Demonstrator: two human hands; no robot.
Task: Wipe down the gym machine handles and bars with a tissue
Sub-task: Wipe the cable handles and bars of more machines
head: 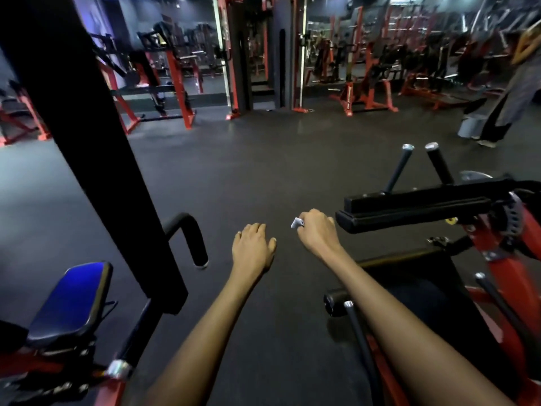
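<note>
Tissue [295, 223]: a small white scrap, pinched in the curled fingers of the right hand [317, 232], only a corner showing past the knuckles. Just right of that fist, nearly touching, the near end of the black padded bar [415, 212], long axis running rightward and slightly away. Beyond it, two upright black handles [439, 165] with metal caps, farther off. Left hand [253, 247] empty, fingers relaxed and loosely together, hovering over the floor. To its left, the curved black handle [190, 238], nearer that empty hand than the tissue. Likeliest next: a short rightward reach onto the padded bar.
</note>
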